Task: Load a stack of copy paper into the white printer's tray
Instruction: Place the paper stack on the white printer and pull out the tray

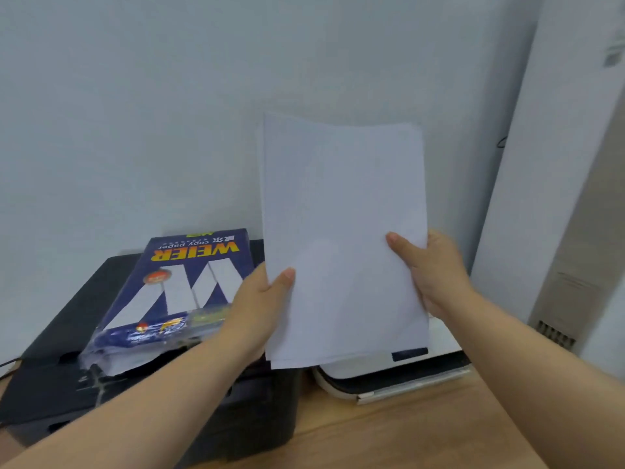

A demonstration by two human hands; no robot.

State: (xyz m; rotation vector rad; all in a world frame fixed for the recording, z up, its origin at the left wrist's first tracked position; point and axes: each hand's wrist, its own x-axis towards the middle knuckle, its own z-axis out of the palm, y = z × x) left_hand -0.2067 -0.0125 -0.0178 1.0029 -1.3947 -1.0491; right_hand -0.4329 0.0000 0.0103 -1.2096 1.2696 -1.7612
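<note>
I hold a thin stack of white copy paper (341,231) upright in front of me, above the white printer (378,370). My left hand (260,309) grips its lower left edge and my right hand (429,272) grips its right edge, thumbs on the near face. The sheets hide most of the white printer; only its rounded front, a dark panel and a pale tray edge (412,387) show below the paper. I cannot see the tray's inside.
A torn-open blue ream pack (176,292) of copy paper lies on a black printer (101,384) at the left. Both machines stand on a wooden desk (389,434) against a pale wall. A tall white appliance (558,198) stands at the right.
</note>
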